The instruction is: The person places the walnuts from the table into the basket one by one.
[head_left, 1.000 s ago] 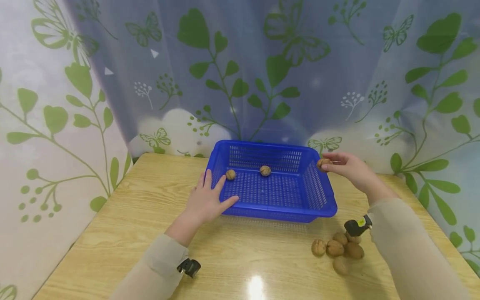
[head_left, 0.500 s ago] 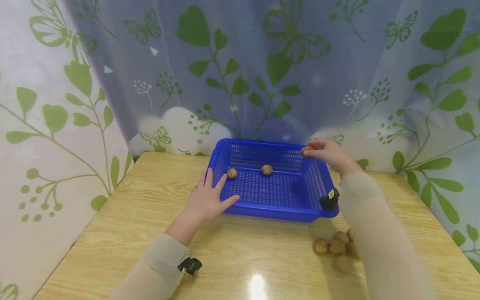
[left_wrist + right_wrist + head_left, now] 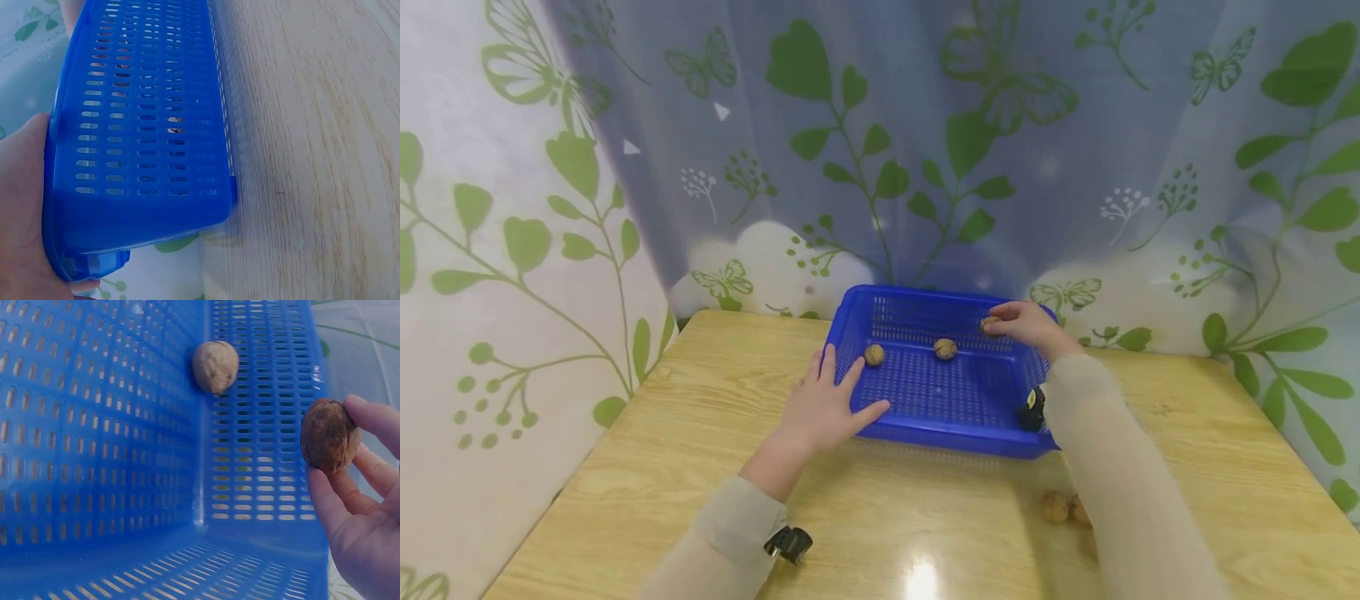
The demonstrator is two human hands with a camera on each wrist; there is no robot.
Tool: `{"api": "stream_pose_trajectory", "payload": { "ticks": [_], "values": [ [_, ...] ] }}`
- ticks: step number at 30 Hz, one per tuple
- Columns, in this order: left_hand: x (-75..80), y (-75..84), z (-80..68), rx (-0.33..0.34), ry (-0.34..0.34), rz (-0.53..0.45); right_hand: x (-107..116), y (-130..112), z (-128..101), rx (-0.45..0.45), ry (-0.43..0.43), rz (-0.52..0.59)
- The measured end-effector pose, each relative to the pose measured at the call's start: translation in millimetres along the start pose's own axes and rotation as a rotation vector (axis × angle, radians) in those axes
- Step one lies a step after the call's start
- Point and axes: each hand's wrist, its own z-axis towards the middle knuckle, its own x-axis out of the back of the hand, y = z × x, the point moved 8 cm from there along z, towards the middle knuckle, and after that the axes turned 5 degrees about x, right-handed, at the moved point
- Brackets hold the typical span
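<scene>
**Walnut held over blue basket**

A person's right hand pinches a walnut between thumb and fingertips above the far right corner of a blue basket, which sits on a wooden table. The left hand lies with fingers spread and straight against the basket's near left corner. Two walnuts lie inside the basket near its far wall. More loose walnuts rest on the table, partly hidden by the right sleeve.
</scene>
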Motion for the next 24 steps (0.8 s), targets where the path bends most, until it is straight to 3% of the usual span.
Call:
{"api": "stream_pose_trajectory", "payload": {
  "ticks": [9, 16, 24],
  "values": [
    [2.9, 1.1, -3.1, 0.002, -0.001, -0.010, -10, 15, 11, -0.025, 0.041, -0.016],
    [-0.3, 3.1, -3.4, 0.002, 0.003, -0.024, 5, 16, 5, -0.009, 0.087, -0.026],
    [-2.1, -2.2, 1.1, 0.006, 0.013, -0.006, 30, 3, -15, 0.026, 0.040, 0.063]
  ]
}}
